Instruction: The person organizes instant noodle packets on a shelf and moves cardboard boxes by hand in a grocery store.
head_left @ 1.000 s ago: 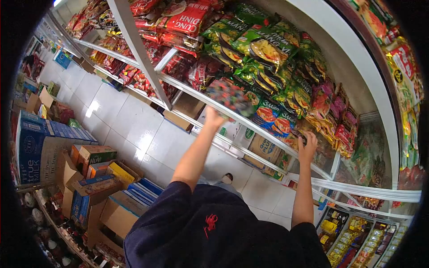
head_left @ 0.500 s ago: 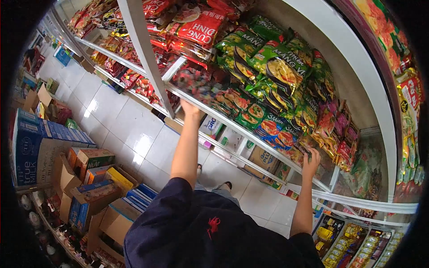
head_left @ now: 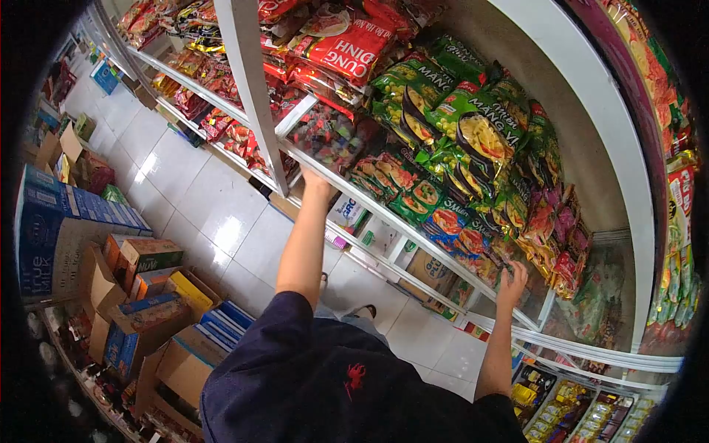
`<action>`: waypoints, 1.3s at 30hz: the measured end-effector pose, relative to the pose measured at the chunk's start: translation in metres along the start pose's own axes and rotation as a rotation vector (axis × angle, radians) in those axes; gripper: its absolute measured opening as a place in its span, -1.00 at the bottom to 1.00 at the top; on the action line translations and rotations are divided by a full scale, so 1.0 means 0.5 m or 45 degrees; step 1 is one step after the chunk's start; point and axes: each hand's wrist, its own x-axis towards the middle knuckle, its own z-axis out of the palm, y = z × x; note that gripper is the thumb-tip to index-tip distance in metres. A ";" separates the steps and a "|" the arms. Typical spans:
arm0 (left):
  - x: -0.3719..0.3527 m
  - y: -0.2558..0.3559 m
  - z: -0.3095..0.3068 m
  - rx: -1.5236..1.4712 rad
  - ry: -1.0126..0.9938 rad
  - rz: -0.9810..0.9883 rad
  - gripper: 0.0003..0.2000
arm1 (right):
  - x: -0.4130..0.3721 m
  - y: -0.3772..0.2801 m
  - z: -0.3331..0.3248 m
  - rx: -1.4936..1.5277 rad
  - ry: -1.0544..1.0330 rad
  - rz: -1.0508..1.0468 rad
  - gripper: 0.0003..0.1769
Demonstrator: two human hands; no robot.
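My left hand (head_left: 316, 179) reaches in at the white shelf rail (head_left: 369, 198), beneath the upright post. Its fingers pass behind the rail and are hidden. Just above it lies a see-through pack of small multicoloured pieces (head_left: 329, 133). My right hand (head_left: 511, 284) is at the right part of the same shelf, its fingers curled by a dark, thin edge; what they grip is unclear. Blue noodle packets (head_left: 450, 220) and green noodle packets (head_left: 419, 198) lie between the hands. Larger green noodle bags (head_left: 480, 136) are piled behind them.
Red noodle bags (head_left: 347, 44) fill the upper left shelf. The white upright post (head_left: 255, 88) stands beside my left hand. Open cardboard boxes (head_left: 196, 362) and a blue milk carton (head_left: 44, 236) stand at left, across the tiled floor (head_left: 214, 196). Yellow packs (head_left: 554, 413) sit lower right.
The view has shifted slightly. The multicoloured pack above my left hand was smeared and now looks sharper. Both hands stay at nearly the same places on the shelf.
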 end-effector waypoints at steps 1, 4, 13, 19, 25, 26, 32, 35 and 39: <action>-0.011 -0.016 0.000 0.010 0.001 -0.007 -0.49 | 0.003 -0.005 -0.002 0.012 -0.004 -0.001 -0.76; -0.063 -0.114 -0.007 -0.167 -0.371 -0.481 -0.45 | -0.008 -0.002 -0.004 0.014 0.002 0.014 -0.76; -0.169 -0.243 -0.082 -0.197 -0.235 -0.944 -0.49 | -0.005 0.000 -0.001 0.010 0.018 0.025 -0.77; -0.045 -0.063 -0.039 -0.068 -0.145 -0.386 -0.48 | -0.003 0.000 -0.001 -0.037 0.041 0.030 -0.77; -0.142 -0.246 -0.009 -0.048 -0.694 -0.914 -0.43 | -0.001 -0.007 -0.001 -0.075 0.064 0.069 -0.76; -0.199 -0.292 0.014 0.132 -0.489 -0.952 -0.43 | 0.000 -0.008 -0.003 -0.053 0.053 0.044 -0.76; -0.262 -0.349 0.011 -0.101 -0.440 -1.179 -0.44 | -0.002 -0.019 -0.010 0.012 0.046 0.028 -0.75; -0.094 -0.258 -0.087 -0.402 -0.885 -0.931 -0.47 | -0.003 -0.009 -0.008 0.028 0.031 0.016 -0.75; -0.070 -0.135 -0.037 -0.315 -0.368 -0.326 -0.43 | 0.002 0.011 -0.003 -0.068 -0.061 -0.036 -0.64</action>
